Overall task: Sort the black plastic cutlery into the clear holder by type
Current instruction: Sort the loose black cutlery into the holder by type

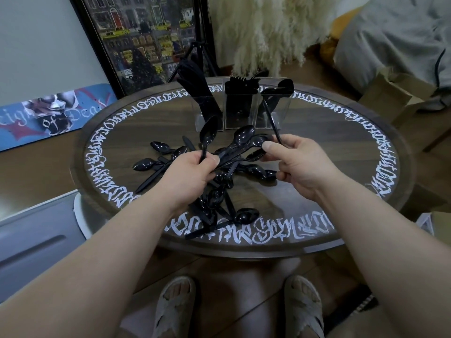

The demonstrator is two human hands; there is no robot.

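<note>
Above the pile, my left hand (192, 170) pinches a spoon (208, 136) by the handle between thumb and curled fingers; its long axis runs near upright, bowl up and tipped slightly right. My right hand (296, 162) grips the lower end of a thin black handle (272, 119) that slants up and left toward the holder's right compartment; which type it is I cannot tell. Its thumb also seems to press on a bunch of spoons (244, 140) whose bowls point up and right, though who carries them is unclear. All the pieces are glossy black plastic. Beneath the hands, loose spoons (214, 191) lie crisscrossed on the round table (317, 147), pointing every way. At the far edge stands the clear holder (240, 111): knives (195, 84) leaning left in the left compartment, forks (240, 89) in the middle, spoons on the right.
</note>
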